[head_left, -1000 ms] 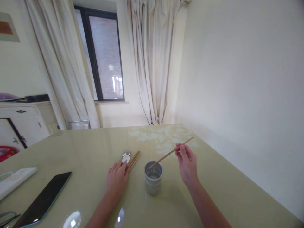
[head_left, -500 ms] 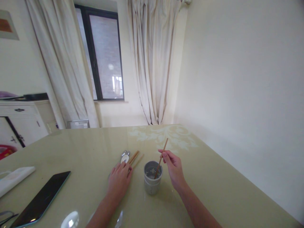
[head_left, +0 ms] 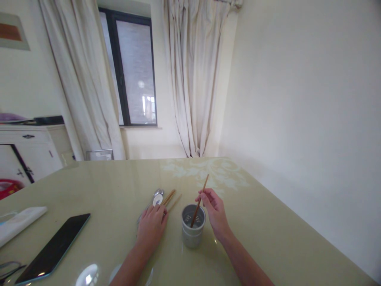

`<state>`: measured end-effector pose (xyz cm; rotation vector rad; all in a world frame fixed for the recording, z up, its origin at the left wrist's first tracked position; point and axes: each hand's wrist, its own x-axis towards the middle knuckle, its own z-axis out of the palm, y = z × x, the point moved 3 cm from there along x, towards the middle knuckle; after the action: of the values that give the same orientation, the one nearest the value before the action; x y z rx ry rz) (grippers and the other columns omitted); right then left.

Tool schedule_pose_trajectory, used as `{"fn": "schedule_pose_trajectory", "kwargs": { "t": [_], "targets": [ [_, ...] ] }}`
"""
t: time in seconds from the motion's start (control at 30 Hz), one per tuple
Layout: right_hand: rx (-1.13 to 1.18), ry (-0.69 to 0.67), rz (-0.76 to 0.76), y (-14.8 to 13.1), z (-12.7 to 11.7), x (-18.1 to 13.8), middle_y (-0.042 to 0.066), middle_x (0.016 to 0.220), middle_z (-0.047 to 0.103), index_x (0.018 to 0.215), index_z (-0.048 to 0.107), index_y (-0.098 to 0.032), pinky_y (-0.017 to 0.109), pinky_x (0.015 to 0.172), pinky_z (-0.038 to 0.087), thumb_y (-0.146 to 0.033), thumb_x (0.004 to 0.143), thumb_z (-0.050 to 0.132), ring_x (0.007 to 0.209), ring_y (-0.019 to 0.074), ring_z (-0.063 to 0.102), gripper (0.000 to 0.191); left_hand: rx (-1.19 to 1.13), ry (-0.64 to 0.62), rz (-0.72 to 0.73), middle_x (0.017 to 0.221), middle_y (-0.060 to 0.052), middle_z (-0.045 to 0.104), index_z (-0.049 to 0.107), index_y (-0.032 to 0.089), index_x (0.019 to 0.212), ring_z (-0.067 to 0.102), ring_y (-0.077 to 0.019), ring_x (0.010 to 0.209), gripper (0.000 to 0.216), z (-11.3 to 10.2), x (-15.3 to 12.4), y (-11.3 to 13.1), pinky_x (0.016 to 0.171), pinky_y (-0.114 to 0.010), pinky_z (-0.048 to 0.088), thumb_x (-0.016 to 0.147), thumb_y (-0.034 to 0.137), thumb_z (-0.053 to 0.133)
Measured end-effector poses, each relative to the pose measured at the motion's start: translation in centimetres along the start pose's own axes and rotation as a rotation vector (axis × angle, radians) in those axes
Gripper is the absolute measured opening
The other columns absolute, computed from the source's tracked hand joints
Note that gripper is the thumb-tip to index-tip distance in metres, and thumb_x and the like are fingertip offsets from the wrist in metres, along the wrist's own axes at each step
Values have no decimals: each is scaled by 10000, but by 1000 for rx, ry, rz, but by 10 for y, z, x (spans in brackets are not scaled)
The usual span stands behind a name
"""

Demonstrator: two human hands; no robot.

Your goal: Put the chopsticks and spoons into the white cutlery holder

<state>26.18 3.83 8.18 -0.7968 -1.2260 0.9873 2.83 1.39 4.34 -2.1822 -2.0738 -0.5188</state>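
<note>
My right hand [head_left: 214,208] pinches a brown wooden chopstick [head_left: 202,194] between thumb and fingers. The chopstick leans, its lower end inside a grey cylindrical utensil holder [head_left: 192,238] with small holes in its base. To the left, my left hand [head_left: 152,224] rests palm down over a small pile of utensils, with its fingertips partly hidden. Several chopsticks [head_left: 169,197] poke out past its fingers. Beside them lie metal spoons [head_left: 159,192] and a round white piece [head_left: 157,200] with a dark mark.
A dark-screened tablet or phone [head_left: 55,248] lies on the glossy table [head_left: 268,230] at the left, near a white flat device [head_left: 22,222]. Dark cables [head_left: 12,270] sit at the lower left corner. A wall [head_left: 312,119] borders the table's right side.
The chopstick in my right hand has shifted slightly left within the holder, and my right hand moved left with it. The left hand stays over the utensils. The view has shifted a little.
</note>
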Motion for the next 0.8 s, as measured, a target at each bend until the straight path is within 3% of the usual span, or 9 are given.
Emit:
{"fn": "schedule_pose_trajectory", "kwargs": {
  "t": [0.23,0.5,0.8],
  "targets": [
    [3,-8,22,-2,2,-2,29,758,712,1001,765,-227,322,718,502,-550,868,779,750,212,654,350,-16,27,23,1031,-81,776,729,246,953,704,-278,1035,259,0,-1,2,905,-398,496,1000,242,474],
    [20,-66,50,4,2,-2,44,828,759,1119,765,-226,360,797,521,-503,835,824,833,238,693,402,-19,41,30,1040,-65,777,719,259,952,697,-256,1032,243,3,-2,2,917,-375,484,997,260,480],
    [2,-34,49,12,4,-2,62,823,786,846,690,-223,369,778,525,-531,796,876,815,251,727,363,-5,-18,30,1088,-80,786,717,254,1011,701,-258,1068,248,0,-1,8,933,-373,476,1005,227,470]
  ]
}}
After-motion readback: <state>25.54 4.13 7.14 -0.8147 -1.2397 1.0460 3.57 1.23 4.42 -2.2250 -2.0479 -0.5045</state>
